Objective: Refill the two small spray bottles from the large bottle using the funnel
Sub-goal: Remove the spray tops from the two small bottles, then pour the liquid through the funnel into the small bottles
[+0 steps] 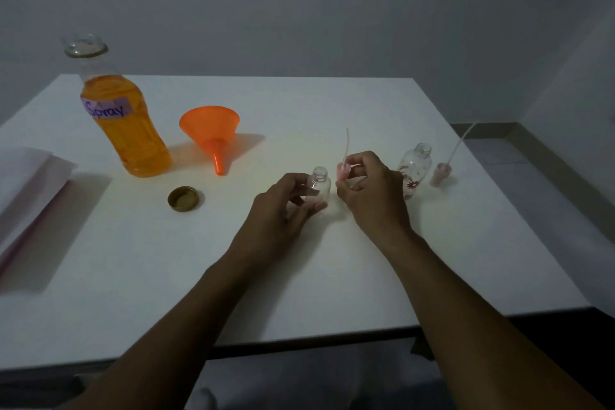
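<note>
While gripping a small clear spray bottle upright with the left hand, pinches a pink spray top with the right hand, thin tube pointing up. Left fingers curled round the bottle's sides; right fingers pressed together on the pink top. Both held well to the right of the large bottle, near the middle of the white counter. See-through and looking empty, neck open. Resting on the counter or just above it: cannot tell.

Tall and uncapped, that large bottle, full of orange liquid, with a purple label reading "Spray", standing toward the far left of the counter. Wide white room from the hands to the near edge.

Farther right of the large bottle, just past the right hand, a second small spray bottle, clear with red flowers, neck open too. Beyond it, a second pink spray top standing tube-up, close to the right edge.

Just right of the large bottle, an orange funnel lying on its side, spout toward the near edge. In front and a little right of the large bottle, a gold cap, inside facing up. Both between the large bottle and the held one. Left of the large bottle, a stack of papers at the left edge.
</note>
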`<state>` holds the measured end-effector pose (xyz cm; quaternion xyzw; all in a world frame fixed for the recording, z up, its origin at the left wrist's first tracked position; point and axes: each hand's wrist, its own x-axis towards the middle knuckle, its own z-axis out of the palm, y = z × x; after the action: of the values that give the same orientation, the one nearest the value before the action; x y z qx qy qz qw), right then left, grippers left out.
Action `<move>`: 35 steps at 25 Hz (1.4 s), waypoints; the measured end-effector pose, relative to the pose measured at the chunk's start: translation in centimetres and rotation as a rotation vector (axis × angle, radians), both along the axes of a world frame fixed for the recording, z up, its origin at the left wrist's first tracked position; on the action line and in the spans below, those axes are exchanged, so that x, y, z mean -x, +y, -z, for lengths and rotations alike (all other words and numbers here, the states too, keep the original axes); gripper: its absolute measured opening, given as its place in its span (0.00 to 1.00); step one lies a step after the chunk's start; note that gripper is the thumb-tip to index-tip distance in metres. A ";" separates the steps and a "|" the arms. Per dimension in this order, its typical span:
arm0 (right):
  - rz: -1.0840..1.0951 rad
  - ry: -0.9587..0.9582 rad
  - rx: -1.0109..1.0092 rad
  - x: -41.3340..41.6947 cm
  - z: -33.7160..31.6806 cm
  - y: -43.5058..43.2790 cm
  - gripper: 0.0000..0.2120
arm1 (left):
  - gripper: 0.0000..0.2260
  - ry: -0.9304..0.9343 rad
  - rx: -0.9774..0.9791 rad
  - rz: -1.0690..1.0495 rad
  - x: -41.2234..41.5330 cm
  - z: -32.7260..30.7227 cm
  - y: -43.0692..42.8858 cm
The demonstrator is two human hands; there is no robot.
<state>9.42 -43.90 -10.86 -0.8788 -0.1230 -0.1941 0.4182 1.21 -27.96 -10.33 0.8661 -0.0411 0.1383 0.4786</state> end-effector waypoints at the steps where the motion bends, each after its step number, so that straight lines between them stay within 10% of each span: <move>1: 0.004 -0.006 0.013 -0.1 0.1 0.2 0.05 | 0.15 -0.004 -0.004 -0.003 0.0 0.0 0.0; 9: -0.026 0.092 0.144 1.4 0.0 -1.1 0.19 | 0.31 0.117 -0.092 0.045 0.6 0.0 1.4; 14: -0.120 0.102 0.207 6.9 -1.4 -3.3 0.11 | 0.23 0.136 -0.162 0.010 5.0 -1.7 5.1; 23: -0.502 0.158 0.259 12.1 -0.9 7.2 0.25 | 0.18 -0.149 0.196 -0.656 5.8 -3.1 14.7; 35: -0.118 0.484 -0.034 -3.8 -3.0 22.1 0.54 | 0.37 -0.184 0.260 -0.576 -2.1 -1.4 20.5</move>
<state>13.22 -21.77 -7.86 -0.8839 -0.0670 0.0448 0.4606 3.33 -7.50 -8.92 0.7576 0.1805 0.3496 0.5208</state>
